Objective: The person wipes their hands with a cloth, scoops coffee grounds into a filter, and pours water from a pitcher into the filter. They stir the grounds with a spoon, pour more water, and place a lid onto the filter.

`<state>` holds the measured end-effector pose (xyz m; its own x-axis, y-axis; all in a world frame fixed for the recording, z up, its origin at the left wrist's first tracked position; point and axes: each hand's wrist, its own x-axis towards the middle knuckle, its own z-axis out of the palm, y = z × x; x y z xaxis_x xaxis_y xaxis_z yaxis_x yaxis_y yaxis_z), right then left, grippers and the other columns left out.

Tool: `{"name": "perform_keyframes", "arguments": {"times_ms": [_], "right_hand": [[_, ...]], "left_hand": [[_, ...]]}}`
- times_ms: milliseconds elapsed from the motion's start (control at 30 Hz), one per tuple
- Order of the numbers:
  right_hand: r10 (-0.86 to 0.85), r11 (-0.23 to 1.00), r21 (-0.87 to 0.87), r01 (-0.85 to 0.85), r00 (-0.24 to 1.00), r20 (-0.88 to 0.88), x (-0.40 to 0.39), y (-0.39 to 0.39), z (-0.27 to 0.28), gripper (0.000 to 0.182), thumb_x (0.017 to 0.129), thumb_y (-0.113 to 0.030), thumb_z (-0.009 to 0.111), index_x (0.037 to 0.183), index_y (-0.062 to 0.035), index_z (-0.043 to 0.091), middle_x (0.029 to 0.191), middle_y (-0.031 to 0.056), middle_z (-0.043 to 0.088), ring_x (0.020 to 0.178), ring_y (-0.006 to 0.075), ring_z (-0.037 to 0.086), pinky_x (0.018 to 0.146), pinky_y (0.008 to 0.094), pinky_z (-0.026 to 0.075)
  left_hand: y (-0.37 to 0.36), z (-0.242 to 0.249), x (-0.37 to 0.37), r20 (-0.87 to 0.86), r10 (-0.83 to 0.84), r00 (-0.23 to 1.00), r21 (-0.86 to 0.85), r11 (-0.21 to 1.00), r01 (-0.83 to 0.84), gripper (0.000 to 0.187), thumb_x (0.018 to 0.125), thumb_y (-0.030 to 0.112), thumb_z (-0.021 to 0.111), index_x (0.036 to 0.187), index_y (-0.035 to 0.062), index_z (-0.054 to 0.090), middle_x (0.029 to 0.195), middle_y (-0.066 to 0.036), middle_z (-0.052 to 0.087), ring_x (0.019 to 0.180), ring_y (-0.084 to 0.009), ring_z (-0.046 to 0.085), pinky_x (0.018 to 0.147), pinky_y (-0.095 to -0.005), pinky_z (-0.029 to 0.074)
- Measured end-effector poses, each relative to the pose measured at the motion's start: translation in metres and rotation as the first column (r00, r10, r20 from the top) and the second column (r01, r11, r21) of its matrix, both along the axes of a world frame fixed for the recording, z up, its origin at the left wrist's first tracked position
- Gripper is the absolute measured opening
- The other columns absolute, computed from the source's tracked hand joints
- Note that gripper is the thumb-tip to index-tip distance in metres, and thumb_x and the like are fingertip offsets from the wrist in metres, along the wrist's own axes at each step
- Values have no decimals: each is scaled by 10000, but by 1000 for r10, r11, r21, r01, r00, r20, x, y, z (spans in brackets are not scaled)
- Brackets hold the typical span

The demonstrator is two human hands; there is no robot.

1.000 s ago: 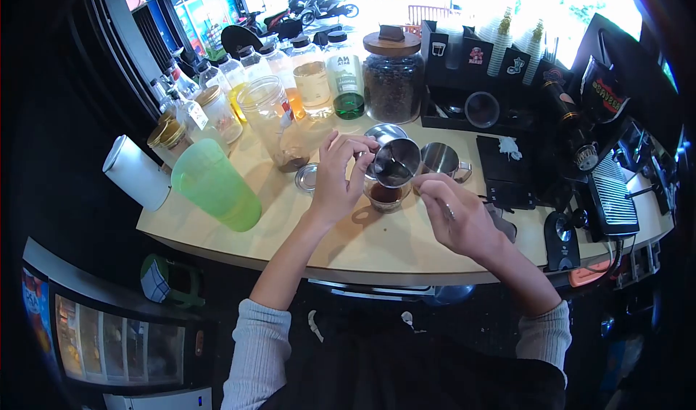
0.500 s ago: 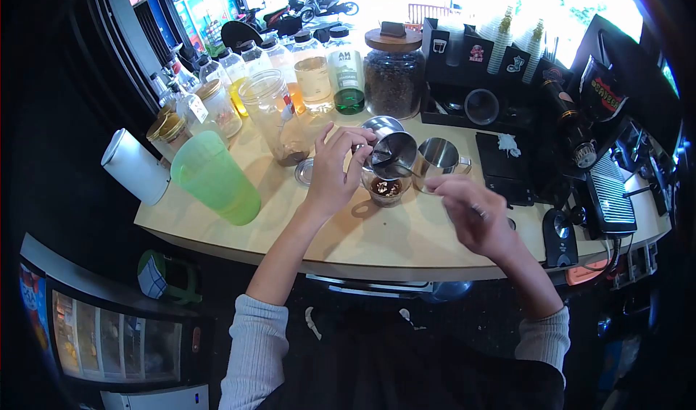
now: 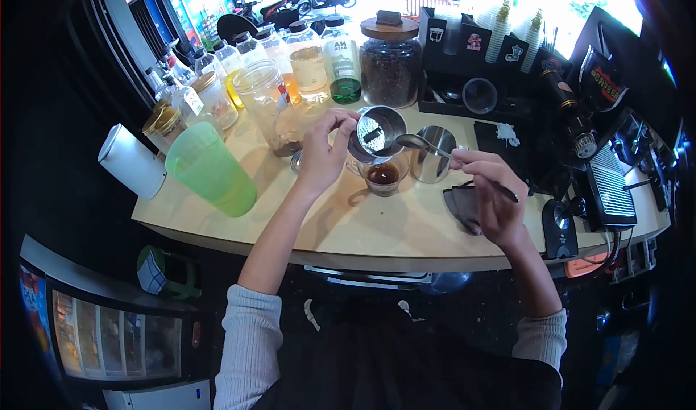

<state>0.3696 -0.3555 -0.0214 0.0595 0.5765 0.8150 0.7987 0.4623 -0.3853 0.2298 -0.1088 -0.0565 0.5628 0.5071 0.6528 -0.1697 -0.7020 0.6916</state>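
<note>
My left hand [image 3: 326, 149] grips a steel milk pitcher [image 3: 392, 123] by its left side, tipped so its mouth faces me. A white, speckled patch with a dark mark shows inside it. Just below stands a small clear glass [image 3: 384, 187] of dark brown liquid, its back rim overlapped by the pitcher. Between the fingers of my right hand [image 3: 496, 196] is a metal spoon [image 3: 442, 151], its bowl at the pitcher's right rim and its handle end past my palm. A second steel pitcher [image 3: 432, 165] stands upright behind the spoon.
A dark cloth [image 3: 464, 205] lies left of my right hand. To the left are a green plastic jug [image 3: 214, 174], a tall clear jar [image 3: 272, 113] and a white canister [image 3: 133, 163]. Bottles and a coffee bean jar [image 3: 390, 69] line the back. An espresso machine [image 3: 612, 185] stands right.
The spoon's bowl has come out of the pitcher to its right rim. The pitcher has turned, showing white inside. Pale bits on the drink's surface no longer show.
</note>
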Motion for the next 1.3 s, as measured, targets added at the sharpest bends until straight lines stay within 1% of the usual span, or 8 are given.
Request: {"name": "perform_keyframes", "arguments": {"times_ms": [67,233,333,400,567,733,900,1300], "right_hand": [[39,999,25,-36,984,-172,3,-3,-7,143,914,58,477,1016,28,573,1073,199,632,949,245,648,881,342,490],[31,999,30,-23,958,-284,6,-16,-17,127,927,40,464,995,39,572,1053,191,631,948,219,629,877,341,481],[-88,994,-85,74,979,-186,7,-20,-24,137,907,63,476,999,36,575,1033,185,632,940,243,633,858,337,483],[-112,975,-190,116,993,33,4,-18,-32,157,871,76,521,1010,29,578,1009,184,632,935,277,638,839,333,486],[-62,940,-326,102,990,130,-5,-15,-57,329,803,53,601,1106,-74,600,1158,135,588,939,335,633,751,379,536],[-49,924,-367,108,985,166,-5,-15,-64,387,768,54,613,1131,-81,601,1174,138,582,951,335,634,770,379,541],[-39,922,-375,92,988,146,-5,-15,-64,403,760,57,614,1138,-84,605,1188,141,575,954,336,632,776,384,542],[9,867,-493,78,985,171,-3,-6,-91,412,756,-4,662,1158,-47,586,1228,159,552,997,338,618,794,379,536]], "left_hand": [[3,-2,2,17,-4,1000,-39,999,5,208,959,161,537,989,-21,632,922,-77,662,849,-121,598,806,-267,467],[9,-8,4,11,-52,999,-196,979,53,236,965,193,539,993,-9,658,882,-73,667,828,-114,598,778,-268,471],[14,-11,4,19,-71,997,-237,969,74,254,973,208,532,986,-14,655,851,-49,657,806,-91,579,757,-257,464],[16,-12,3,19,-112,994,-262,958,113,267,978,214,527,1000,-26,642,844,-33,643,789,-74,559,743,-241,451],[18,-13,4,27,-139,990,-310,940,141,273,987,209,511,1021,-36,626,850,-22,632,786,-63,543,744,-227,439],[15,-10,0,32,-180,983,-308,934,181,264,993,197,498,1046,-34,615,898,-31,633,831,-66,548,785,-225,440],[7,-13,-4,178,-262,949,-227,927,298,210,992,173,493,990,-19,578,1040,-74,610,971,-111,551,911,-270,426],[0,-23,-2,186,-237,954,-189,944,271,197,980,167,519,951,-19,574,1041,-67,622,954,-112,560,879,-266,436]]}}
